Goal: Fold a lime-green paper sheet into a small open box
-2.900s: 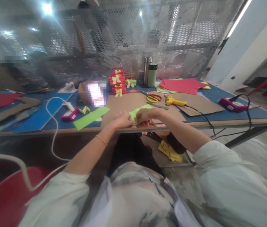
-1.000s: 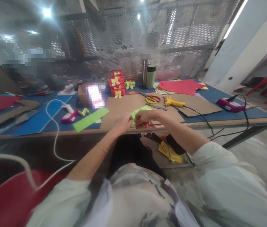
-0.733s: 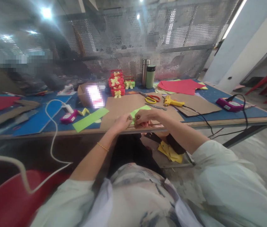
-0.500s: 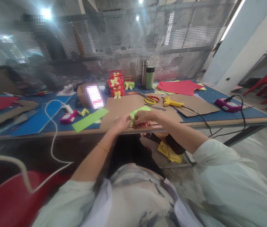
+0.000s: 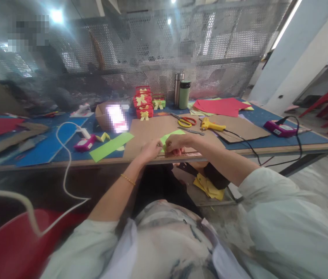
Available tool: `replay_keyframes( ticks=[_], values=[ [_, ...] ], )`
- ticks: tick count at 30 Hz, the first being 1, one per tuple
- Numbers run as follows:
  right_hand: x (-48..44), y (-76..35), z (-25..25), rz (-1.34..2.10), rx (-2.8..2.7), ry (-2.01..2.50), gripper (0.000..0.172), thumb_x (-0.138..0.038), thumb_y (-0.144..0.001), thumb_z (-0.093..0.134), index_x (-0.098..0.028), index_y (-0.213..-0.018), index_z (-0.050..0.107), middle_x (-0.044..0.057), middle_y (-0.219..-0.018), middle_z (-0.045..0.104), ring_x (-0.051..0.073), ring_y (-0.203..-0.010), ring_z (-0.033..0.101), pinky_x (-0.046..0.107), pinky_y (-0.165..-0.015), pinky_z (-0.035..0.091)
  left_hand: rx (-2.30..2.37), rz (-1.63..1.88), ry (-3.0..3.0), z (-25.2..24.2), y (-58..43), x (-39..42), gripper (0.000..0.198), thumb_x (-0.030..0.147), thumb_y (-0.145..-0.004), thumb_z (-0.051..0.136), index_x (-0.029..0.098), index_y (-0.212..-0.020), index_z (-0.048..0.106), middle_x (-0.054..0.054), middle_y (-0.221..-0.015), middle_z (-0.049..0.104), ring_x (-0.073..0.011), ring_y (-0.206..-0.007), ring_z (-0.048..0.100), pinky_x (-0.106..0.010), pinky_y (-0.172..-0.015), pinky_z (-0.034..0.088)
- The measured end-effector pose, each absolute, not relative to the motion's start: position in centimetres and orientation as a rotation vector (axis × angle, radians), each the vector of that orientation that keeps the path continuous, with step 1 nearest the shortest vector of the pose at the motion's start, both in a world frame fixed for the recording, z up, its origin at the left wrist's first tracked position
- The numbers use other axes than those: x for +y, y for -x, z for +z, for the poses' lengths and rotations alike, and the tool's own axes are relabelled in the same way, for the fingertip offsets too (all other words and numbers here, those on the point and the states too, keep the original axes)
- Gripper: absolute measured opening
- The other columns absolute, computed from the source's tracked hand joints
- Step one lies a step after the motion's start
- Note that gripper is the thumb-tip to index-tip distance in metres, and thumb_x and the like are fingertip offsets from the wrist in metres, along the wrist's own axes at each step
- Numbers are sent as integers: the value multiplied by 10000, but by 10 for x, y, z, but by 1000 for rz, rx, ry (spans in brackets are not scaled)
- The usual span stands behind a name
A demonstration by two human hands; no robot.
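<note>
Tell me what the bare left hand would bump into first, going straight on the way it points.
Probably the light green paper piece by both hands, perhaps touching the left hand; the bare right hand looks close beyond, though depth is unclear.

Your left hand point(image 5: 151, 150) and right hand point(image 5: 179, 142) are close together at the table's point(image 5: 311, 138) near edge, fingers curled at green paper point(image 5: 171, 135) on cardboard point(image 5: 146, 126); grip hidden. Scissors point(image 5: 185, 122) and yellow glue gun point(image 5: 212, 125) lie beyond your right hand. Red boxes point(image 5: 144, 111) stacked at back.
</note>
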State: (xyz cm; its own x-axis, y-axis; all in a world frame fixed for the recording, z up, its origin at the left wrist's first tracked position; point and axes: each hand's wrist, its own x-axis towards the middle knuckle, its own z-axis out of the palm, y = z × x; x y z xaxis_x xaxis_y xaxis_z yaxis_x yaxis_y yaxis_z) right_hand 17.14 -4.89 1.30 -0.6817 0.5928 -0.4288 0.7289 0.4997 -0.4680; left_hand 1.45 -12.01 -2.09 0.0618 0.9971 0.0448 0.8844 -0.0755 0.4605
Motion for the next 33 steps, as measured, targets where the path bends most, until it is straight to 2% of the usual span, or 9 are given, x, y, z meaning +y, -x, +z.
replay_keyframes(
  ticks=[5,11,22,27,29,31,33],
  values=[
    [-48,-176,13,-990,2548,-1121,273,-383,-756,733,-153,-902,713,29,-655,707,156,-563,653,250,-564,507,1896,492,-2030,-20,-15,-119,191,139,-872,492,196,-934,664,0,-739,624,-166,-709,542,-286,-725,406],
    [-45,-177,6,-1007,2572,-1123,300,-462,-794,711,-164,-825,693,19,-607,684,142,-544,633,239,-548,494,1904,470,-2059,-21,-14,-117,193,159,-878,495,199,-934,675,0,-743,633,-172,-731,557,-293,-750,426],
    [-46,-177,10,-1077,2548,-1114,197,-338,-748,729,-158,-813,684,3,-581,658,143,-534,627,250,-551,501,1900,462,-2081,-21,-13,-117,179,167,-906,500,197,-961,667,-4,-765,651,-171,-724,568,-302,-743,415],
    [-40,-187,-4,-1233,2640,-1036,50,-216,-743,657,-182,-731,622,-16,-567,649,125,-532,618,224,-543,481,2020,511,-2238,-40,-13,-121,181,177,-950,504,181,-1053,652,-61,-926,695,-213,-887,619,-348,-834,432],
    [-37,-192,-12,-1347,2668,-1010,48,-215,-751,644,-185,-724,617,-16,-570,654,120,-534,618,218,-545,482,2154,590,-2411,-54,-14,-129,215,186,-986,456,164,-1042,662,-123,-1035,685,-249,-963,618,-392,-873,427],
    [-35,-196,-18,-1478,2665,-1003,73,-245,-770,655,-186,-740,623,-18,-580,660,114,-527,614,213,-546,486,2119,589,-2661,-67,-13,-140,276,176,-1001,412,173,-1016,688,-140,-1040,681,-268,-988,605,-412,-876,421],
    [-35,-198,-20,-1552,2666,-1029,121,-286,-785,678,-183,-749,625,-20,-579,658,107,-510,604,207,-532,480,2062,635,-2825,-79,-13,-151,327,175,-1008,393,187,-1116,701,-143,-1065,689,-269,-997,598,-422,-890,414]
  ],
)
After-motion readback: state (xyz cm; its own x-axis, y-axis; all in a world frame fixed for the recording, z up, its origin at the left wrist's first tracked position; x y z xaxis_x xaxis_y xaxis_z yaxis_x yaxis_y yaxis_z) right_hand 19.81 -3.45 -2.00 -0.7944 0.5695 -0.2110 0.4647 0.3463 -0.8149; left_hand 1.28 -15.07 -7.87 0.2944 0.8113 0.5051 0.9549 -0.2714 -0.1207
